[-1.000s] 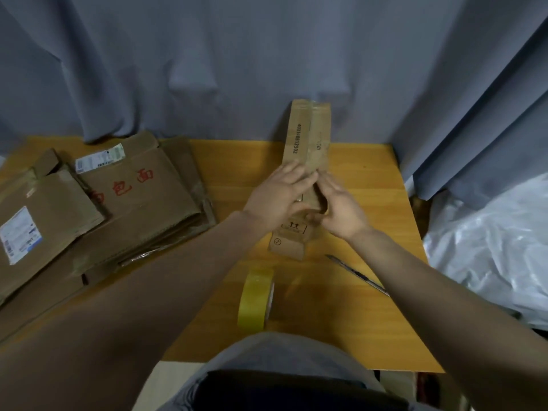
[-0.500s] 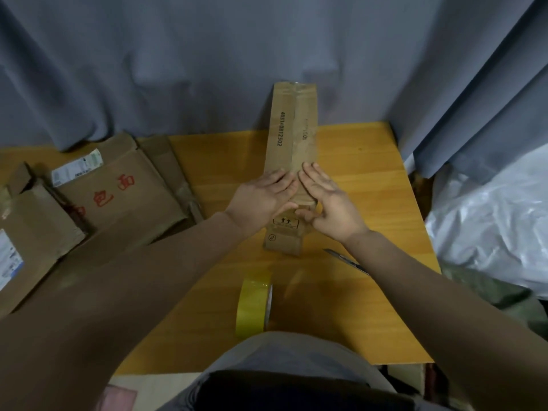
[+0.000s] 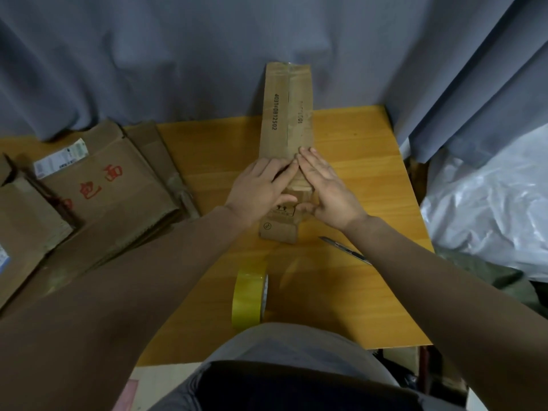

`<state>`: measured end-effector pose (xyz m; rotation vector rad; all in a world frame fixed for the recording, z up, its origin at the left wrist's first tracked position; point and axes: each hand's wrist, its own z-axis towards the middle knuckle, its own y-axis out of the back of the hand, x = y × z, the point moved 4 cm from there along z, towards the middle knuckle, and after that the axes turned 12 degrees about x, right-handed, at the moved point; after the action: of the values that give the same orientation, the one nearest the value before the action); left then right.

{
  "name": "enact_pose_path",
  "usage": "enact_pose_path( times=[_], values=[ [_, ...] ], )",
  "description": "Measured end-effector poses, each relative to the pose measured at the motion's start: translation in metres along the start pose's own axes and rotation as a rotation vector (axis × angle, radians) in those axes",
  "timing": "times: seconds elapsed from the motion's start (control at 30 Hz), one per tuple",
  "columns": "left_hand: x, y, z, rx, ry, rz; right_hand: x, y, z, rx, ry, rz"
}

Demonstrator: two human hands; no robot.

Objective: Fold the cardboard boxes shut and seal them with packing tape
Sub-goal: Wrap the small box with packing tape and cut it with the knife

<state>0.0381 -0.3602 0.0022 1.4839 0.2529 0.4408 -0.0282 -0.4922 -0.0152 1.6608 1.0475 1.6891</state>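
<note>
A long narrow cardboard box (image 3: 286,114) lies on the wooden table (image 3: 355,173), pointing away from me, with a taped seam along its top and a printed number on its side. My left hand (image 3: 261,189) and my right hand (image 3: 326,189) lie flat side by side on its near half, fingers straight and pressing down, thumbs against the near end. A roll of yellow packing tape (image 3: 250,296) stands on edge close to me.
A metal blade or cutter (image 3: 345,250) lies on the table by my right forearm. Flattened cardboard boxes (image 3: 98,188) are piled at the left. Grey curtain hangs behind and right; white plastic sheeting (image 3: 489,203) lies beyond the table's right edge.
Both hands have flattened out and slid a little farther along the box top, fingers now straight. The view has tilted downward.
</note>
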Motion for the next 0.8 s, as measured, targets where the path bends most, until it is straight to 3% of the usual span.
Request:
enact_pose_path(
  times=[0.23,0.43,0.57,0.7,0.8],
  values=[
    [0.020,0.002,-0.006,0.028,-0.208,-0.068,0.008,0.000,0.002,0.026,0.026,0.027],
    [0.020,-0.004,0.002,0.181,-0.210,-0.123,0.013,0.000,-0.001,-0.134,-0.029,-0.166],
    [0.030,0.011,0.008,0.274,-0.207,-0.247,0.011,0.005,0.002,-0.046,0.007,-0.105],
    [0.023,0.017,0.005,0.201,-0.172,-0.278,0.012,0.012,0.002,0.053,0.006,-0.024],
    [0.016,0.011,0.005,0.135,-0.163,-0.308,0.011,0.017,0.000,0.008,-0.018,-0.055]
  ],
)
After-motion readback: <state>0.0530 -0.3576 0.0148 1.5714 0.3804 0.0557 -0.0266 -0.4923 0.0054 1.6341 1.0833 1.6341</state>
